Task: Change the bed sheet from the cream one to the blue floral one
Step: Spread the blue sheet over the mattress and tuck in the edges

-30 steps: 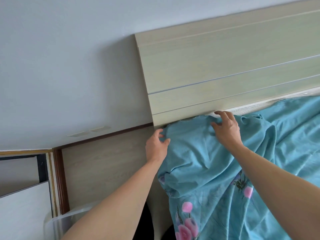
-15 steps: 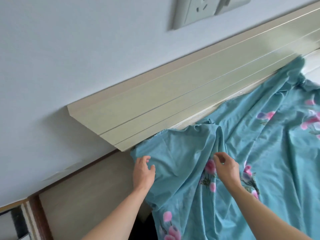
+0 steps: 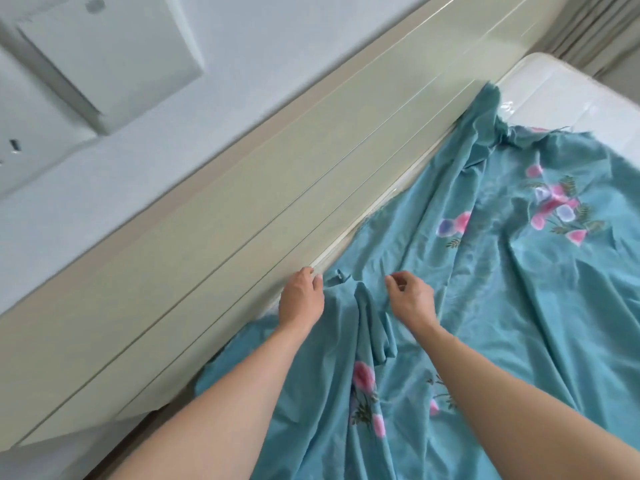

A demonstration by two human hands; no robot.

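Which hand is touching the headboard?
The left hand. Its fingers reach the headboard where the sheet meets it; the right hand rests further out on the sheet, away from the board.

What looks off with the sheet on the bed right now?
The sheet lies askew and wrinkled. A thick fold is bunched between the hands by the headboard, and the far corner of the mattress is still bare.
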